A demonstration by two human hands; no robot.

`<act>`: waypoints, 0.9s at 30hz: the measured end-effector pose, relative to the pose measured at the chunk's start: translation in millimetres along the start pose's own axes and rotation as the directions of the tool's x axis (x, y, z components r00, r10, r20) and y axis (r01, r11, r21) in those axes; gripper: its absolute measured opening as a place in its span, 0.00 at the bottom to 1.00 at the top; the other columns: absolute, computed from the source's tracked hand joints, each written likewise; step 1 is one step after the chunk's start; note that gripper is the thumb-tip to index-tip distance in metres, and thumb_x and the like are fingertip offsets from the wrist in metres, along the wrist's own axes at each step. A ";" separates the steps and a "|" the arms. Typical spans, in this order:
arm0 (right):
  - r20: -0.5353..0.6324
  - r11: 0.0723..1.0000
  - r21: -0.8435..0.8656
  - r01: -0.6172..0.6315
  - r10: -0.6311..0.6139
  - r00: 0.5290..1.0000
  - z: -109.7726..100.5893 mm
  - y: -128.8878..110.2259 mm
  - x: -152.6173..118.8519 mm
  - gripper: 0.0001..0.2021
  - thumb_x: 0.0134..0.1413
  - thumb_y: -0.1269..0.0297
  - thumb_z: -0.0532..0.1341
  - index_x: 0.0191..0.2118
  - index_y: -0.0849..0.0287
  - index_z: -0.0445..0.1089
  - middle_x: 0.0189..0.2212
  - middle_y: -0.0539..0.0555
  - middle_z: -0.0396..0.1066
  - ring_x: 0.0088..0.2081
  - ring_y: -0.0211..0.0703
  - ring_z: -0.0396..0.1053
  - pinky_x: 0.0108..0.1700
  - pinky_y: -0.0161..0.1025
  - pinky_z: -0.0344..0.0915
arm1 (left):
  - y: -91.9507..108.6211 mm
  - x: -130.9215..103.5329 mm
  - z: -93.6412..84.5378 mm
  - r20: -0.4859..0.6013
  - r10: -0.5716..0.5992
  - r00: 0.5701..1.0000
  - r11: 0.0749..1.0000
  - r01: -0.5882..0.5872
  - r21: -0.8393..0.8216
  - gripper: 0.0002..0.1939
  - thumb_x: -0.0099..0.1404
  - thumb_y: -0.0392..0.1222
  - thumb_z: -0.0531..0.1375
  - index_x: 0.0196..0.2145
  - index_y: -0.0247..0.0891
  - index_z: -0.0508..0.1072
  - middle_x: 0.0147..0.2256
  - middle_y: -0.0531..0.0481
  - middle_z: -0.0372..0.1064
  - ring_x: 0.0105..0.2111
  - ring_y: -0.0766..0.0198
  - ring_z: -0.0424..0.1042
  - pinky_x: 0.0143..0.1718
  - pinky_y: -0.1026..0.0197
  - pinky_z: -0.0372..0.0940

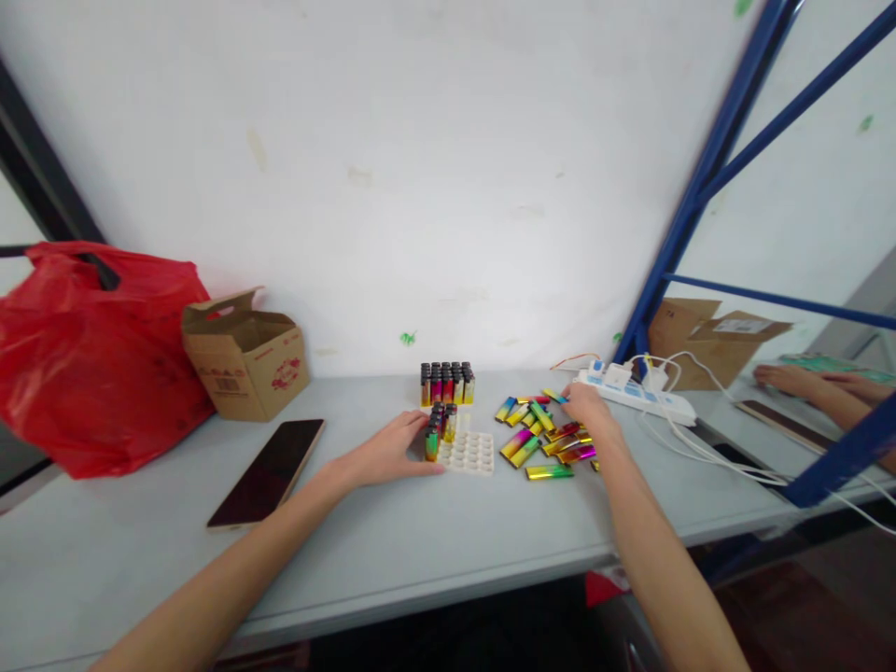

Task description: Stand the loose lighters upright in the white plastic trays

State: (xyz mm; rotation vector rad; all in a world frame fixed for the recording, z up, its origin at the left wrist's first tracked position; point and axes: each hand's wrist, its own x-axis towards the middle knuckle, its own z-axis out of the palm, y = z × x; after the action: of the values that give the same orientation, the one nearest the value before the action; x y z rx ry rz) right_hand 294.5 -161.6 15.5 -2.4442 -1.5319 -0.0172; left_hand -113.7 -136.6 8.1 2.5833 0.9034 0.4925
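The left hand (392, 450) was at the left side of a white tray (477, 453), with its thumb spread away from its fingers. Its fingertips were right by a few black-topped lighters (432, 445) that stood in the left part of the tray. I could not tell if they touched. Rows of round holes showed in the rest of the tray.

The right hand (589, 411) reached to the far right side of a messy pile of shiny pieces (541, 416). They were yellow, green, pink, red and blue. The fingertips were too hard to see, so I could not tell if they pinched a piece. The pile lay on the gray desk (420, 551), to the right of the tray.

Behind the tray, more lighters stood close together in a neat block (446, 385). A dark phone (270, 474) lay on the left, near the left arm. Past it were an open brown box (245, 373) and a big red bag (105, 364). A white power strip (644, 401) with plugs and cords sat beyond the right hand. Another person's arms (812, 385) showed at the far right, past a blue frame (707, 177).
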 end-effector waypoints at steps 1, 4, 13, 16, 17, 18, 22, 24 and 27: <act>-0.027 0.999 0.022 0.028 -0.027 0.999 -0.6 -2.4 0.2 0.15 0.59 0.73 0.63 0.51 0.66 0.79 0.50 0.68 0.79 0.55 0.53 0.74 0.58 0.41 0.65 | -0.1 -0.1 0.0 -0.004 0.001 1.000 1.000 -0.001 -0.008 0.43 0.57 0.68 0.69 0.61 0.37 0.71 0.62 0.35 0.69 0.62 0.38 0.68 0.67 0.43 0.62; -0.112 0.989 0.082 0.124 -0.114 0.987 -2.7 -12.9 1.1 0.17 0.63 0.70 0.60 0.54 0.65 0.77 0.54 0.65 0.77 0.59 0.52 0.71 0.62 0.43 0.63 | -1.1 -0.1 0.4 0.004 -0.006 1.000 1.000 0.006 -0.023 0.44 0.57 0.68 0.70 0.61 0.36 0.70 0.62 0.34 0.68 0.62 0.37 0.68 0.67 0.42 0.62; -0.138 0.152 0.973 0.175 -0.224 0.965 1.6 -77.1 -22.8 0.27 0.47 0.45 0.70 0.49 0.56 0.75 0.45 0.57 0.78 0.43 0.47 0.74 0.41 0.40 0.72 | -6.1 0.6 3.9 -0.018 0.039 0.999 0.999 -0.040 -0.030 0.43 0.57 0.68 0.69 0.61 0.38 0.71 0.61 0.36 0.69 0.62 0.39 0.68 0.66 0.42 0.63; -0.046 -0.021 0.999 0.042 -0.367 0.929 1.0 -97.5 -42.1 0.26 0.47 0.43 0.72 0.46 0.53 0.72 0.39 0.53 0.76 0.39 0.45 0.75 0.40 0.42 0.72 | -6.0 0.2 3.9 -0.006 0.045 0.999 0.999 -0.045 -0.019 0.43 0.58 0.68 0.69 0.62 0.38 0.70 0.62 0.36 0.69 0.62 0.39 0.67 0.66 0.43 0.62; -0.018 -0.047 0.999 -0.002 -0.419 0.908 0.9 -103.1 -48.8 0.25 0.49 0.42 0.72 0.47 0.52 0.70 0.37 0.52 0.75 0.36 0.44 0.74 0.39 0.42 0.72 | -5.6 0.0 3.9 -0.004 0.046 0.999 0.999 -0.046 -0.016 0.43 0.58 0.68 0.69 0.61 0.38 0.70 0.61 0.36 0.69 0.62 0.39 0.67 0.67 0.43 0.62; 0.003 -0.061 0.997 -0.036 -0.472 0.881 1.3 -108.4 -55.3 0.25 0.51 0.42 0.71 0.47 0.51 0.68 0.33 0.49 0.74 0.32 0.42 0.73 0.37 0.41 0.71 | -5.3 -0.1 3.9 -0.003 0.048 0.999 0.999 -0.048 -0.014 0.43 0.58 0.68 0.69 0.61 0.37 0.70 0.61 0.36 0.69 0.62 0.39 0.67 0.66 0.43 0.62; 0.065 0.003 0.997 -0.082 -0.638 0.767 7.9 -127.4 -77.0 0.23 0.58 0.39 0.65 0.49 0.48 0.64 0.23 0.41 0.58 0.20 0.34 0.55 0.25 0.33 0.60 | -4.4 0.1 4.3 -0.002 0.054 0.999 0.998 -0.054 -0.018 0.41 0.59 0.66 0.69 0.61 0.37 0.70 0.61 0.36 0.69 0.62 0.39 0.67 0.66 0.43 0.62; 0.082 0.089 0.996 -0.032 -0.650 0.756 13.9 -136.5 -84.8 0.23 0.60 0.37 0.62 0.49 0.48 0.64 0.22 0.40 0.52 0.19 0.34 0.49 0.22 0.32 0.51 | -4.6 0.2 4.5 0.004 0.051 0.999 0.999 -0.051 -0.020 0.41 0.59 0.66 0.70 0.61 0.36 0.70 0.61 0.35 0.69 0.62 0.39 0.67 0.66 0.43 0.62; -0.028 0.215 0.959 0.183 -0.573 0.819 21.7 -148.1 -94.0 0.22 0.63 0.36 0.58 0.44 0.51 0.67 0.21 0.42 0.52 0.20 0.36 0.50 0.22 0.33 0.48 | -5.4 0.0 4.6 0.006 0.057 0.998 0.998 -0.057 -0.031 0.41 0.60 0.64 0.70 0.61 0.36 0.69 0.61 0.34 0.68 0.61 0.40 0.67 0.66 0.43 0.62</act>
State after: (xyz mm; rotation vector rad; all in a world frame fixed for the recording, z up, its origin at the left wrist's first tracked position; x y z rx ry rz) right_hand 118.6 -178.8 11.8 -1.0587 -1.5417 0.9930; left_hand -114.5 -133.6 1.7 2.5872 0.8159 0.5091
